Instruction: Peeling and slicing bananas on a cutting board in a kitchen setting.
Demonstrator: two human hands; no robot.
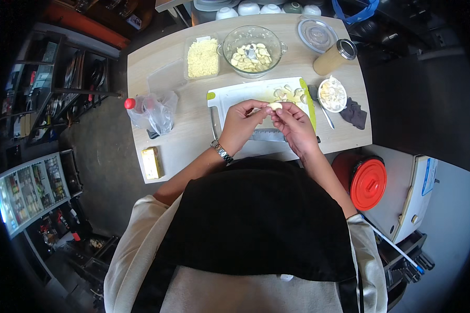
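Between the fingertips of my left hand and my right hand is a pale garlic clove, held above a white cutting board with green ends. Several garlic cloves lie on the board's far right part, just beyond my hands. A knife rests along the board's near edge, its blade partly under my right hand. Past the board stands a glass bowl with peeled cloves around a central post. To the right, a white bowl holds garlic skins.
Chopped garlic fills a clear plastic container at the back. A jar, a clear lid, a spoon and a dark cloth are on the right. Leftward are a plastic bag and a yellow box. A red-lidded bin stands beside the table.
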